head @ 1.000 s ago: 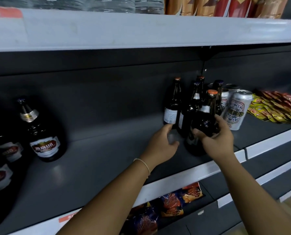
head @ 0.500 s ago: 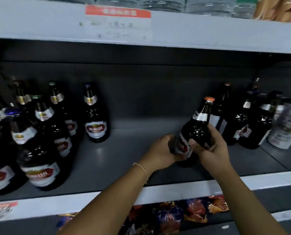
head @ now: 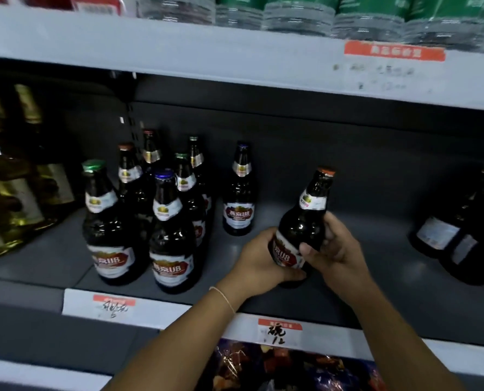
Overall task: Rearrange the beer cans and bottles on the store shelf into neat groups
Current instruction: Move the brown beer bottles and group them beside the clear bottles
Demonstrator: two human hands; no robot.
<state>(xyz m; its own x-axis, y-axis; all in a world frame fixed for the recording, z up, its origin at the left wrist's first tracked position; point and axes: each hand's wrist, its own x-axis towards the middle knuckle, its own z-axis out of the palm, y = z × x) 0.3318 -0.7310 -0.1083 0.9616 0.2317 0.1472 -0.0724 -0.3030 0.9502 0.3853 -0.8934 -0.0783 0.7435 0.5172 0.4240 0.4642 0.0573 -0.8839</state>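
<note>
Both hands (head: pixel 300 258) grip one tilted brown bottle (head: pixel 302 227); next, I judge, set it upright by the cluster (head: pixel 150 215) at nine o'clock.

Held bottle (head: pixel 302 224) dark brown – orange cap (head: pixel 326 171); red-white label (head: pixel 287 255)

Head camera looks forward and down, close to the shelf (head: pixel 263 153).

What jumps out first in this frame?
Center right, both hands hold one dark beer bottle with an orange cap, tilted: the left hand cups its base, the right hand wraps its body. To the left stands a cluster of similar bottles, one lone bottle beside it. Yellow-green bottles sit at far left.
</note>
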